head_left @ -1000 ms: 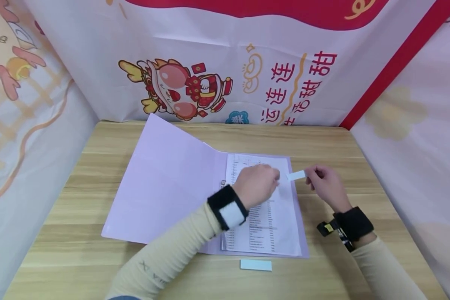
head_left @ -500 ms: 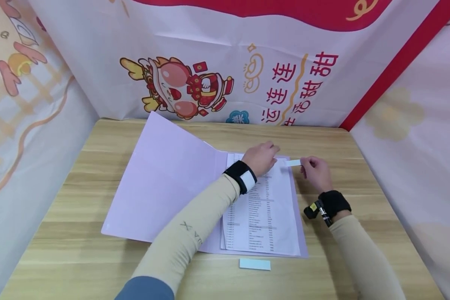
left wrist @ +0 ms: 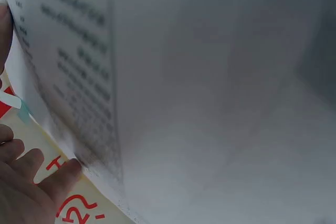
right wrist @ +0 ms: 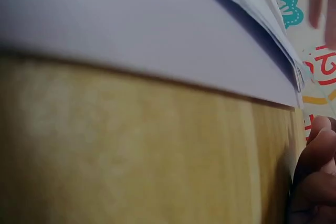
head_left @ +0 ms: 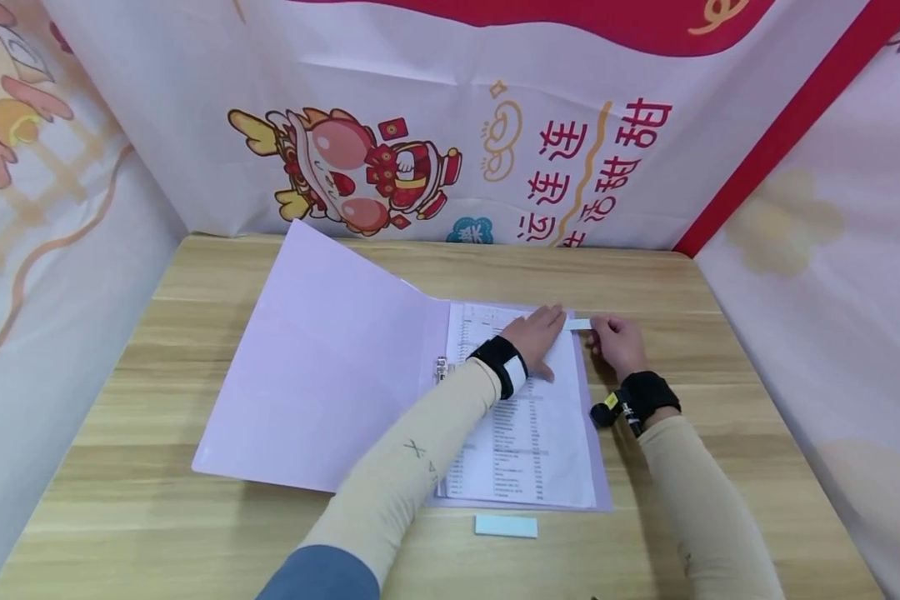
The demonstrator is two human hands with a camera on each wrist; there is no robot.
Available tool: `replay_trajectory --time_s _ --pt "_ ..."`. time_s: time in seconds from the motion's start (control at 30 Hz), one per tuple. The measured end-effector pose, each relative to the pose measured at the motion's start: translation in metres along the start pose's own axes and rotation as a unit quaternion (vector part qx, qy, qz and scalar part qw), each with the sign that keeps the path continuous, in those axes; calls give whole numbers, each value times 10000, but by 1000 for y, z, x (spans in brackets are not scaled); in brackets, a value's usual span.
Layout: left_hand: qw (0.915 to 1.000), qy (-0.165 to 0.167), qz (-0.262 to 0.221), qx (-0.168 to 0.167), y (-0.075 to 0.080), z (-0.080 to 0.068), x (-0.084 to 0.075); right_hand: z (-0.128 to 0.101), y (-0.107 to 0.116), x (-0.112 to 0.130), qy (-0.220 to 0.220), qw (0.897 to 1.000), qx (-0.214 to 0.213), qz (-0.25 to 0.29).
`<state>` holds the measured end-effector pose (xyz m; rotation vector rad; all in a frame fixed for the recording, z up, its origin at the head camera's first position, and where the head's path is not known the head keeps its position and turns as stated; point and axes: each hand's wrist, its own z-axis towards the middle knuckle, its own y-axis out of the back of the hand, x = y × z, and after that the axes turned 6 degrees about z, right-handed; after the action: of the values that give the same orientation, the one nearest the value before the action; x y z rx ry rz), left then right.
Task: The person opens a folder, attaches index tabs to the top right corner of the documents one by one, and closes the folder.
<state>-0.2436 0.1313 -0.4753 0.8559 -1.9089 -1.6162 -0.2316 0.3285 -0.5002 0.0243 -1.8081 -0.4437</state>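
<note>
Our left hand has dropped flat onto the printed sheets in the folder; our right hand now pinches the sticky tab at the sheets' top right edge, ready to stick.

Backdrop banner: red Chinese chars, "连连" and "甜甜" legible, others partly cut off. Left sleeve: small "X" and "V"-like marks. Printed sheet in folder: rows of text, too small to read.
</note>
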Motion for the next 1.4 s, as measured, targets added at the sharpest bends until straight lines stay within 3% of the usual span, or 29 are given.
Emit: replay_trajectory --time_s 0.23,0.43,0.6,0.9,1.1,1.23,1.4 --pt "9994 208 -89 254 -11 7 -2 -3 -1 1 -66 9998 -32 -192" --pt "9991 153 26 399 -1 -2 -6 -4 -2 2 -45 9998 -68 -191" --pt "9995 88 95 280 9 -14 -8 -3 -1 2 -28 9997 -74 -229" --pt "9984 52 354 439 10 -12 -6 -1 -1 1 -36 9988 -93 -483" --pt "9981 39 504 360 16 -17 -7 -3 -2 5 -92 9973 -66 -722" --pt "9967 76 703 396 11 -12 -7 -3 -2 5 170 9937 -93 -1108" --pt "9967 91 736 338 6 -5 -7 -4 -3 6 976 9802 -373 -1679"
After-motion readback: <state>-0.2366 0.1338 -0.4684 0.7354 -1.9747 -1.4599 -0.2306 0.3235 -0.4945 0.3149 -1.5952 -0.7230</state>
